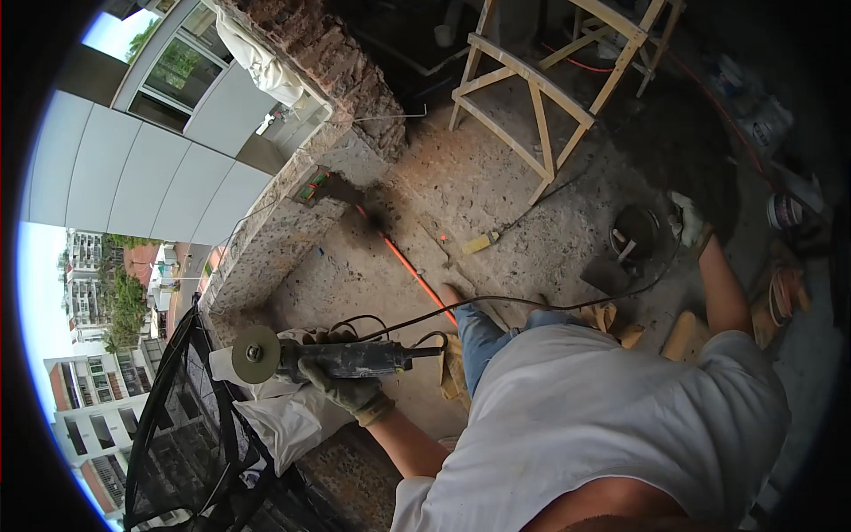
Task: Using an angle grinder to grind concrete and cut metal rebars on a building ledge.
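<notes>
My left hand (347, 390), in a grey-green work glove, is closed around the body of an angle grinder (355, 358) at the left. A round disc (256, 354) on the grinder's head faces up toward me. From the grinder's rear a black power cord (532, 308) runs across my legs to the right. Out at the right, my right hand (690, 220), gloved too, is closed on the cord's far part. Beside it stands a dark round bucket (636, 232) with a handled tool in it. A flat grey blade (606, 275) lies against the bucket's near side.
A wooden trestle (532, 84) stands at the back. An orange conduit (403, 260) and a yellow block-like piece (480, 242) on a cable lie on the rough floor. A broken wall (275, 244), a white sack (292, 426) and black netting (177, 434) border the left edge, with buildings beyond.
</notes>
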`<state>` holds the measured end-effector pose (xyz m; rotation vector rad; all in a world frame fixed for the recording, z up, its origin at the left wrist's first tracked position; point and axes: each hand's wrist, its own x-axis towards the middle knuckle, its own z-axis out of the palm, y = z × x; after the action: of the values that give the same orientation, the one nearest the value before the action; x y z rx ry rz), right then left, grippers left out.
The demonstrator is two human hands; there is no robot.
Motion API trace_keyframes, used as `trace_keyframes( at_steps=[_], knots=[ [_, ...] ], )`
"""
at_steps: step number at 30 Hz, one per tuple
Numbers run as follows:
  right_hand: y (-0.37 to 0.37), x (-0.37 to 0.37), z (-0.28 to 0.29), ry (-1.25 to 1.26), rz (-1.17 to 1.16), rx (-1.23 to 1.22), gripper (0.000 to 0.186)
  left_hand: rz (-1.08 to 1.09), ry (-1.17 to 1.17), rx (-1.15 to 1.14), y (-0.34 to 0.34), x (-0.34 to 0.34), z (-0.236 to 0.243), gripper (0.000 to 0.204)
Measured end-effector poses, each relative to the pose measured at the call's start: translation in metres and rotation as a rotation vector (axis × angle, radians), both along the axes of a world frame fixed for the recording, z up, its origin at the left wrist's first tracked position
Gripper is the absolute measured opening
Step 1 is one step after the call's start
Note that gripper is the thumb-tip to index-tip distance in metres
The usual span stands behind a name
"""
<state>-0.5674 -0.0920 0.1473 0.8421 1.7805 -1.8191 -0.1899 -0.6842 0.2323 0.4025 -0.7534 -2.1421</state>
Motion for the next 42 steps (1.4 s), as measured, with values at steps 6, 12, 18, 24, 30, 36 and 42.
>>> trace_keyframes(
  at_steps=[6,12,18,24,30,36,42],
  knots=[
    [-0.12,0.032,-0.016,-0.192,0.264,0.3,0.029,-0.052,-0.121,0.333,-0.091,-0.043,-0.047,0.048],
    [-0.15,0.077,-0.101,-0.299,0.741,0.803,0.032,-0.284,-0.289,0.601,-0.137,-0.08,-0.131,0.046],
    [-0.157,0.081,-0.181,-0.272,1.918,1.084,0.032,-0.425,-0.501,0.808,-0.107,-0.104,-0.265,0.045],
    [-0.269,0.037,-0.321,-0.153,1.736,1.002,0.037,-0.433,-0.639,1.01,-0.044,-0.122,-0.384,0.04],
    [-0.404,-0.006,-0.509,-0.136,1.539,0.938,0.038,-0.337,-0.692,1.057,-0.007,-0.141,-0.496,0.039],
    [-0.492,-0.032,-0.685,0.086,1.67,0.926,0.036,-0.139,-0.713,1.242,0.006,-0.155,-0.577,0.038],
    [-0.514,0.002,-0.762,0.326,1.921,1.113,0.051,0.005,-0.591,1.329,-0.005,-0.176,-0.61,0.043]
  ],
)
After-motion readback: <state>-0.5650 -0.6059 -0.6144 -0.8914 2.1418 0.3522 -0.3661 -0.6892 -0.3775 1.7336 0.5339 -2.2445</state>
